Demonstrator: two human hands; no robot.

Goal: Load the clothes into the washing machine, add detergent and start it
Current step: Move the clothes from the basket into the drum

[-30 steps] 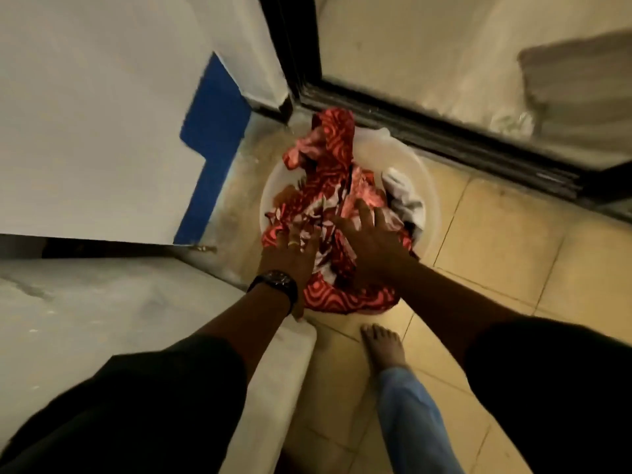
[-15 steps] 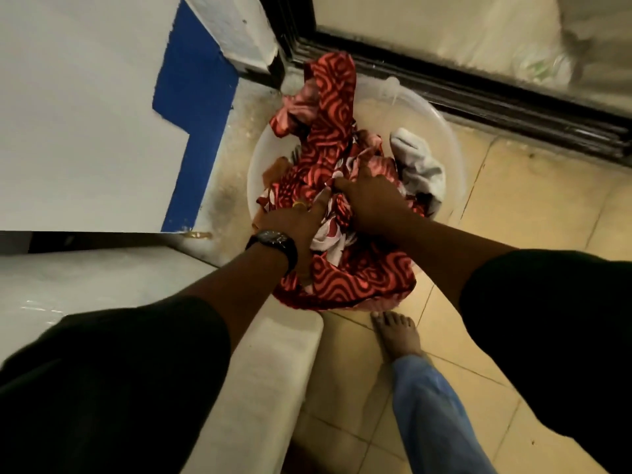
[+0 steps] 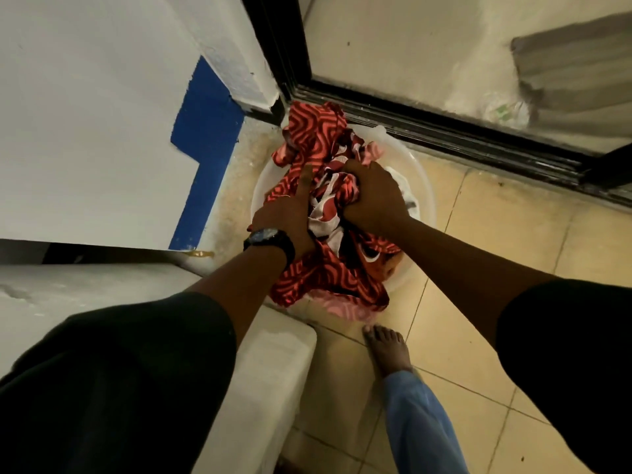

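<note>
A heap of red patterned clothes (image 3: pixel 318 138) with white pieces fills a round white basin (image 3: pixel 415 172) on the tiled floor. My left hand (image 3: pixel 285 217), with a black watch on its wrist, grips the cloth at the left side of the heap, its forefinger stretched out along the fabric. My right hand (image 3: pixel 374 196) is a fist closed on a bunch of red and white cloth at the top of the heap. Cloth hangs over the basin's near rim. The basin's inside is hidden by the clothes.
A white appliance top (image 3: pixel 270 364) sits at the lower left, close to the basin. A white wall with a blue patch (image 3: pixel 205 131) stands to the left. A black door threshold (image 3: pixel 444 131) runs behind the basin. My bare foot (image 3: pixel 388 350) stands on the tiles near it.
Both hands went from lying flat on the heap to closing on the cloth, and the gathered clothes have bunched up higher in the basin.
</note>
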